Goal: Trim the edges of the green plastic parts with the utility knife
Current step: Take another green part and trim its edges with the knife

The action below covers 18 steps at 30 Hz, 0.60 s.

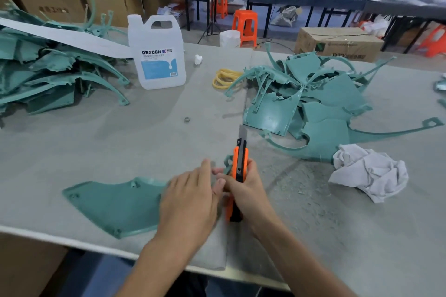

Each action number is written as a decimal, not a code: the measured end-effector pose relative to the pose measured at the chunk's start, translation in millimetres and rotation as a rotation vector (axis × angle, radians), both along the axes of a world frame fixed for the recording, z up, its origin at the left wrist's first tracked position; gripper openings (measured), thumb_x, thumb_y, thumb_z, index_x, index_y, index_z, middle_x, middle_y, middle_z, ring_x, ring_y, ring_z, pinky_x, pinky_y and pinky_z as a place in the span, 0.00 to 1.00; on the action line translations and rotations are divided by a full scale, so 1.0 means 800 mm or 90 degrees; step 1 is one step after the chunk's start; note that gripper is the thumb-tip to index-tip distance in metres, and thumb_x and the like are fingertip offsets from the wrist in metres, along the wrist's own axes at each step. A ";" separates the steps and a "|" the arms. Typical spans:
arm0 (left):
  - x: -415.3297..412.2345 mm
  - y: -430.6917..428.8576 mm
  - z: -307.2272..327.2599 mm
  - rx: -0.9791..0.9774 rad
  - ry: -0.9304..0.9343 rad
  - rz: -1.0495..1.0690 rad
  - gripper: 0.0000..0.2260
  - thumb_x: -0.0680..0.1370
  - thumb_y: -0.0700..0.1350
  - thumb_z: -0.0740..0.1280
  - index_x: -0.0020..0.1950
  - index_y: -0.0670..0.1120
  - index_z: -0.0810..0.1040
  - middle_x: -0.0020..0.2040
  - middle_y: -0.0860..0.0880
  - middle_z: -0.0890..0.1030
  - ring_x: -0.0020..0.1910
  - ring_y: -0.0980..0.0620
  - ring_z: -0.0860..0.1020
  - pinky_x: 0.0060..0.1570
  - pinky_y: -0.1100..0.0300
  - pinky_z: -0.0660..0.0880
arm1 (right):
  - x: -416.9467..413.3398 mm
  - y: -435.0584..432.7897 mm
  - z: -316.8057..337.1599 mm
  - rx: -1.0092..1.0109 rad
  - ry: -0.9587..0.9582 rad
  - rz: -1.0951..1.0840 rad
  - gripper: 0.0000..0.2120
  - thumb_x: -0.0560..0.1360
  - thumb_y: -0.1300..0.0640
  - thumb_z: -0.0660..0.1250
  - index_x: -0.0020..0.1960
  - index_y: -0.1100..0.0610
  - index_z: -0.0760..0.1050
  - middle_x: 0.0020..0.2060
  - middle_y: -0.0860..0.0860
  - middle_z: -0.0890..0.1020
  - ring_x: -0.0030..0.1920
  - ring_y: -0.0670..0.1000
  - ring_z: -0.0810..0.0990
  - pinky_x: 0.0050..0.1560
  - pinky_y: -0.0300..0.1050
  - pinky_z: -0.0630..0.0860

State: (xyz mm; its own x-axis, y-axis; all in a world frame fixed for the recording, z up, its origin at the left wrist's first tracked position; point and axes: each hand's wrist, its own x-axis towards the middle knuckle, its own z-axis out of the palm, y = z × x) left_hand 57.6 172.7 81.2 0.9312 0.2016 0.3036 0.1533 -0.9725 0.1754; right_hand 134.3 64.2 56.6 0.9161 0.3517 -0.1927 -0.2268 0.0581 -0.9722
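Close to the counter's [101, 142] near edge, the left hand [190, 202] lies flat, fingers spread, pressing one smooth green plastic part [115, 202] onto the grey felt-like cover. Just beside it, the right hand [246, 190] grips the orange utility knife [239, 169], blade out and pointing away. Open felt stretches ahead. A crumpled white rag [369, 171] sits right; further back, jagged green piles lie left [48, 75] and right [313, 103], flanking a translucent jug [156, 55].
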 end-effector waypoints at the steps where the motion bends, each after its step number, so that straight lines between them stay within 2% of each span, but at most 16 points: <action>1: 0.011 0.003 -0.002 0.044 0.073 0.009 0.20 0.84 0.59 0.45 0.71 0.54 0.66 0.61 0.51 0.81 0.59 0.47 0.79 0.53 0.53 0.70 | 0.005 -0.006 0.002 -0.019 -0.013 -0.003 0.16 0.77 0.61 0.73 0.61 0.56 0.70 0.50 0.57 0.85 0.46 0.51 0.86 0.41 0.42 0.81; 3: 0.026 0.004 -0.007 0.072 0.155 -0.004 0.17 0.85 0.60 0.45 0.64 0.55 0.68 0.57 0.50 0.82 0.55 0.46 0.81 0.45 0.52 0.70 | 0.016 -0.020 0.007 -0.026 -0.012 0.004 0.16 0.78 0.62 0.73 0.62 0.58 0.71 0.50 0.60 0.84 0.48 0.55 0.87 0.42 0.46 0.82; 6: 0.043 -0.001 -0.021 0.090 0.165 -0.013 0.17 0.85 0.59 0.46 0.58 0.53 0.71 0.55 0.49 0.82 0.54 0.44 0.81 0.45 0.52 0.71 | 0.031 -0.038 0.005 -0.081 -0.032 0.030 0.10 0.80 0.59 0.70 0.59 0.59 0.73 0.44 0.57 0.81 0.43 0.55 0.86 0.40 0.48 0.81; 7: 0.048 0.000 -0.028 0.090 0.169 -0.008 0.16 0.85 0.58 0.47 0.57 0.53 0.71 0.55 0.49 0.82 0.54 0.44 0.81 0.45 0.52 0.71 | 0.035 -0.044 0.003 -0.134 -0.058 0.029 0.09 0.81 0.55 0.68 0.58 0.58 0.74 0.44 0.59 0.81 0.43 0.57 0.86 0.39 0.49 0.81; 9: 0.055 0.004 -0.040 0.090 0.169 -0.002 0.14 0.86 0.56 0.47 0.57 0.53 0.70 0.56 0.49 0.82 0.55 0.44 0.81 0.42 0.52 0.68 | 0.042 -0.054 -0.002 -0.271 -0.135 0.026 0.13 0.83 0.46 0.64 0.55 0.57 0.76 0.44 0.60 0.83 0.40 0.59 0.84 0.34 0.53 0.78; 12: 0.056 0.008 -0.052 0.129 0.131 -0.023 0.15 0.86 0.54 0.46 0.57 0.52 0.70 0.53 0.49 0.83 0.50 0.43 0.82 0.38 0.52 0.64 | 0.056 -0.076 -0.005 -0.481 -0.299 0.028 0.18 0.84 0.41 0.57 0.48 0.53 0.75 0.32 0.48 0.78 0.31 0.49 0.76 0.32 0.50 0.73; 13: 0.055 0.008 -0.053 0.145 0.118 -0.028 0.15 0.86 0.54 0.46 0.57 0.51 0.71 0.52 0.49 0.83 0.48 0.43 0.82 0.37 0.52 0.64 | 0.060 -0.083 -0.006 -0.535 -0.346 0.035 0.16 0.84 0.41 0.56 0.49 0.50 0.74 0.31 0.45 0.76 0.31 0.47 0.75 0.32 0.46 0.69; 15: 0.056 0.006 -0.053 0.155 0.105 -0.038 0.13 0.86 0.52 0.51 0.54 0.50 0.73 0.47 0.48 0.83 0.42 0.42 0.83 0.34 0.53 0.64 | 0.066 -0.094 -0.003 -0.598 -0.388 0.068 0.10 0.84 0.42 0.56 0.59 0.45 0.72 0.35 0.43 0.77 0.35 0.44 0.75 0.33 0.43 0.66; 16: 0.055 0.006 -0.051 0.158 0.107 -0.045 0.10 0.85 0.51 0.57 0.51 0.49 0.74 0.44 0.48 0.84 0.38 0.42 0.82 0.32 0.54 0.63 | 0.068 -0.098 -0.002 -0.620 -0.404 0.090 0.11 0.84 0.43 0.57 0.65 0.42 0.70 0.38 0.42 0.78 0.37 0.46 0.77 0.35 0.45 0.68; 18: 0.053 0.004 -0.048 0.188 0.103 -0.049 0.07 0.77 0.48 0.72 0.43 0.48 0.77 0.33 0.48 0.81 0.27 0.43 0.79 0.27 0.57 0.60 | 0.069 -0.102 0.000 -0.657 -0.449 0.132 0.14 0.84 0.44 0.59 0.69 0.40 0.68 0.43 0.43 0.78 0.43 0.51 0.80 0.39 0.48 0.70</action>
